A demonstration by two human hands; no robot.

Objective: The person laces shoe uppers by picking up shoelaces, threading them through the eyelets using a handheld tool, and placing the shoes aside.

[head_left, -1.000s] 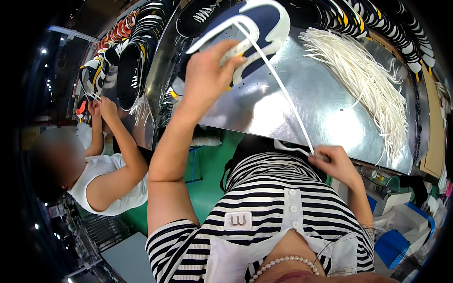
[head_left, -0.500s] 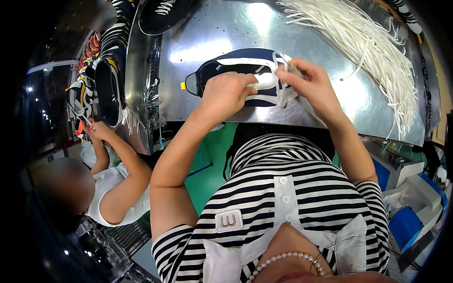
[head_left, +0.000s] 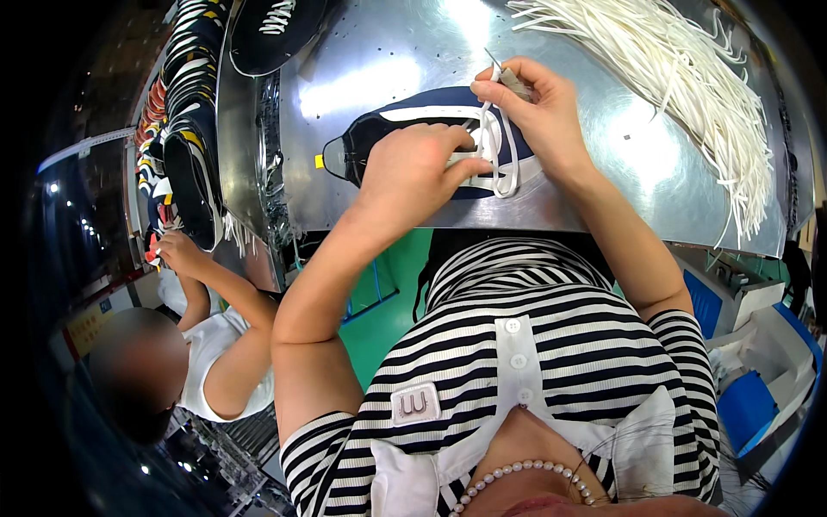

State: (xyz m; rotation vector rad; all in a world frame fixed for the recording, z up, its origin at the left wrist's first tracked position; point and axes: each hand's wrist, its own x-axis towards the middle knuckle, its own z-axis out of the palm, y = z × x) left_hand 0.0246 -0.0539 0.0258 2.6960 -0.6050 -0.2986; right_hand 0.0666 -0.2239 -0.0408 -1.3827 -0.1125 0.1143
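Note:
A navy shoe upper with white eyelet trim and a yellow tab at its left end lies on the metal table. My left hand rests over its opening, with thumb and fingers around the white tongue and eyelet edge. A white shoelace hangs in loops across the eyelets at the right end. Above that end, my right hand is closed on a lacing tool with a tan handle and a thin metal tip. Part of the lace runs up to my right fingertips; whether they pinch it is unclear.
A large bundle of white laces lies along the table's right side. Another laced dark shoe upper sits at the back left. A long row of shoe uppers stands left, where a co-worker's hands handle one. Boxes are at lower right.
My right hand has moved up and away from the eyelets, bringing the tool into sight and drawing lace upward. My left hand stays at the shoe opening, its thumb now lower.

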